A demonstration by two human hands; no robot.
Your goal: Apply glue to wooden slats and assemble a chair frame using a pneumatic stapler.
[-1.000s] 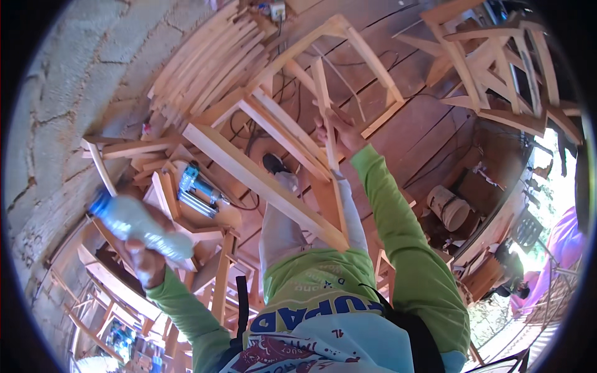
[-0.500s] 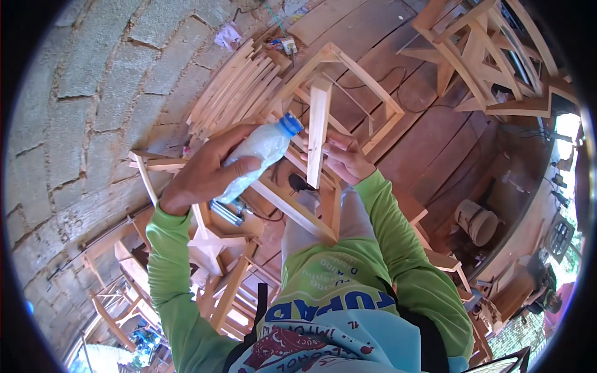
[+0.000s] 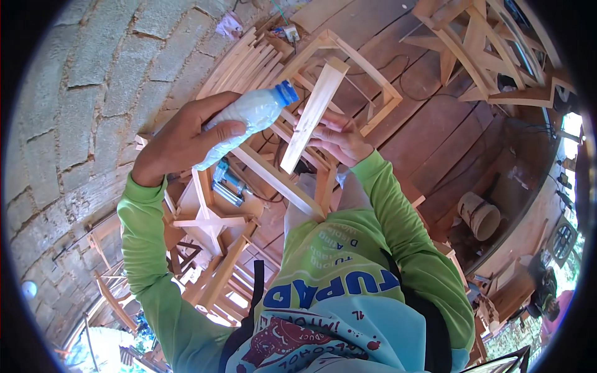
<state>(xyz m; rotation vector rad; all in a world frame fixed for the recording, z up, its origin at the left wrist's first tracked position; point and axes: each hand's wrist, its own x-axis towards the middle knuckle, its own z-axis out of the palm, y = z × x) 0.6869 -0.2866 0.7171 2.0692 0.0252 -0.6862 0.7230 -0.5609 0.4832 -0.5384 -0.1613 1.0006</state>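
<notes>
My left hand (image 3: 186,133) is wrapped round a clear plastic bottle (image 3: 242,118) with a blue cap (image 3: 286,92); whitish contents show through its crinkled side. The bottle tilts, its cap up and to the right. In my right hand (image 3: 339,135) is a short squared piece of wood (image 3: 315,115), gripped from its right side with the fingers partly behind it. The cap and the wood are close but apart. Below both hands, a wooden frame (image 3: 280,184) lies across my lap.
Beside my left forearm, a blue-grey power tool (image 3: 228,183) rests on a wooden piece. Thin wooden strips (image 3: 245,65) are stacked by the block wall (image 3: 93,118). Another wooden frame (image 3: 395,93) stands ahead, chair frames (image 3: 479,56) at far right, and a white bucket (image 3: 479,216) lower right.
My left hand has moved left and slightly up with the bottle. The wood in my right hand has tilted, its upper end going right and its lower end left.
</notes>
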